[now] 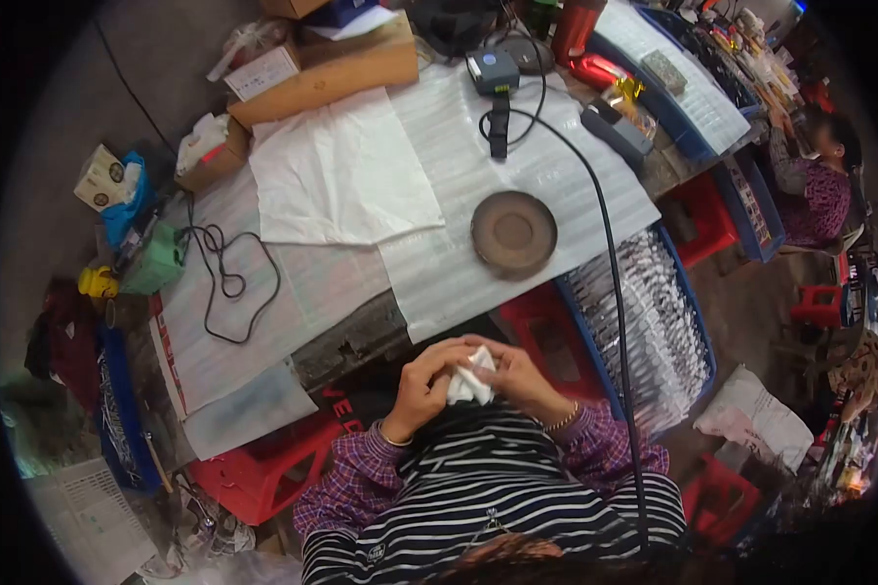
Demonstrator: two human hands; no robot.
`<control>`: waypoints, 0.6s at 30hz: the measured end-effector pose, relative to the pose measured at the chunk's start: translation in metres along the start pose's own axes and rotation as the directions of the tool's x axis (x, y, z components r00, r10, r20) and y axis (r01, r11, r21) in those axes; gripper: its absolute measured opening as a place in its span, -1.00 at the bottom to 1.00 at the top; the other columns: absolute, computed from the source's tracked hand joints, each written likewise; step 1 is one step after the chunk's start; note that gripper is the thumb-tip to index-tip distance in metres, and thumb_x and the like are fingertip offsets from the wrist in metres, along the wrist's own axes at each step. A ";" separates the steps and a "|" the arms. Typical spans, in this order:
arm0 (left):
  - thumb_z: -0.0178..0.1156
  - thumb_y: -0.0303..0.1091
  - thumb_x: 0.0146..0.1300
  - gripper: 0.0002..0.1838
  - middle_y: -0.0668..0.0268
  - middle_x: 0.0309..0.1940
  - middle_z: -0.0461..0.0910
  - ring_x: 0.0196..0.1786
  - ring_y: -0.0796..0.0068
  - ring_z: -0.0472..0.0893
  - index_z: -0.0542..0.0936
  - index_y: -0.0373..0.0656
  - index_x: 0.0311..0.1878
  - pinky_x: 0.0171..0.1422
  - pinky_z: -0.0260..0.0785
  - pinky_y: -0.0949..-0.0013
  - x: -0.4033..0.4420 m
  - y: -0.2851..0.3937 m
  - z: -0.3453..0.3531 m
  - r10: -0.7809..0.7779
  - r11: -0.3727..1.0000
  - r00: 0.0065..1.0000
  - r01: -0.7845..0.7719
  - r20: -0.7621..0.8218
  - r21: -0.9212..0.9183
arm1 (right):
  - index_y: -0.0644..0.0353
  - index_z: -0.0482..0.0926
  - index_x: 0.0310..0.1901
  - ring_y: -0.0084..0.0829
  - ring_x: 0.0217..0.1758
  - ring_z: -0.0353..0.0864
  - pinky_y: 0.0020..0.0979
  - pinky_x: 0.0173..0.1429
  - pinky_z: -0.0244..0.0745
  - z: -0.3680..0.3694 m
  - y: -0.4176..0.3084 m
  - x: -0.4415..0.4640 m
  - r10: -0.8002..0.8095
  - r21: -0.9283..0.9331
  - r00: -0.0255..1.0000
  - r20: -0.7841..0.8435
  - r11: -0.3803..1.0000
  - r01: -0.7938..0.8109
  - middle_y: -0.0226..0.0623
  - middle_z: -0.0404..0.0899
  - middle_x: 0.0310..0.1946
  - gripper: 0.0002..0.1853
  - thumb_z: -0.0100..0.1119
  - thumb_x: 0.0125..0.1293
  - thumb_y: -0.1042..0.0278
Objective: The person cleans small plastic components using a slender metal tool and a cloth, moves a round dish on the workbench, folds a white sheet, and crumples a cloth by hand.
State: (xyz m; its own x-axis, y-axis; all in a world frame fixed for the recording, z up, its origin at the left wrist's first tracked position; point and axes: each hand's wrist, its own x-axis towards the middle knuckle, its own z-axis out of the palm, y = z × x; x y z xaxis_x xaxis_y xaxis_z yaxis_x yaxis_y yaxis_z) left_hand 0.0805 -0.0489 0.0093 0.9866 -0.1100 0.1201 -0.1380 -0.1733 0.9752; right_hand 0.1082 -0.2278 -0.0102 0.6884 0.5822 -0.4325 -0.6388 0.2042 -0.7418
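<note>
Close to the body, in front of a striped apron (pixel 488 458), my left hand (pixel 426 386) and my right hand (pixel 524 378) come together around a crumpled white cloth or tissue (pixel 472 380). The fingers of both hands are bent and press on it from either side. Whether anything lies inside the white piece is hidden. Beyond the hands, a round brown dish (pixel 513 232) rests on the white foam sheet covering the table (pixel 419 292). A flat white sheet (pixel 341 180) lies left of the dish.
A black cable (pixel 605 224) runs from the table toward the body. A blue crate (pixel 707 356) of wrapped pieces stands at the right. Red stools (pixel 263 468) are below the table. A co-worker (pixel 815 185) sits at far right. Boxes (pixel 332 68) line the back.
</note>
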 end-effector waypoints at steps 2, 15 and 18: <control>-0.05 -0.69 0.09 -0.65 0.11 0.05 0.55 0.16 0.14 0.52 0.52 -0.28 -0.04 0.24 0.30 0.31 -0.012 -0.012 0.004 -0.089 0.976 0.993 0.102 0.074 -0.194 | 0.31 0.43 0.17 -0.60 -0.08 0.54 -0.56 0.01 0.45 -0.012 -0.005 -0.004 -0.046 -0.090 0.998 -0.036 0.995 0.042 -0.37 0.57 -0.06 -0.56 0.15 0.23 0.52; 0.31 -0.53 -0.08 -0.83 0.24 -0.36 0.62 -0.27 0.27 0.58 0.63 -0.21 -0.33 -0.16 0.43 0.32 -0.061 -0.010 0.042 0.076 0.959 0.918 -0.174 0.389 0.223 | 0.25 0.63 -0.19 -0.39 -0.29 0.63 -0.46 -0.17 0.48 -0.070 0.000 -0.063 -0.153 -0.808 0.988 0.008 0.581 0.096 -0.17 0.63 -0.34 -0.67 -0.03 0.00 0.68; 0.32 -0.53 -0.07 -0.82 0.25 -0.43 0.62 -0.36 0.29 0.59 0.64 -0.21 -0.31 -0.28 0.45 0.33 -0.063 0.004 0.036 0.136 0.986 0.892 -0.163 0.430 0.027 | 0.32 0.59 -0.13 -0.40 -0.19 0.62 -0.47 -0.01 0.46 -0.073 -0.004 -0.073 -0.075 -0.661 0.970 0.232 0.720 0.213 -0.25 0.63 -0.21 -0.70 0.06 0.05 0.55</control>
State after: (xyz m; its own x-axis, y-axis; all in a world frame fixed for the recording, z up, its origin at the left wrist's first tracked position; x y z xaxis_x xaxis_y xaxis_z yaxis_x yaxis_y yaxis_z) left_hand 0.0148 -0.0780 -0.0007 0.8245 -0.5428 0.1595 -0.2992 -0.1790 0.9373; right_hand 0.0857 -0.3282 -0.0126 0.6358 0.7318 -0.2455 -0.0862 -0.2488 -0.9647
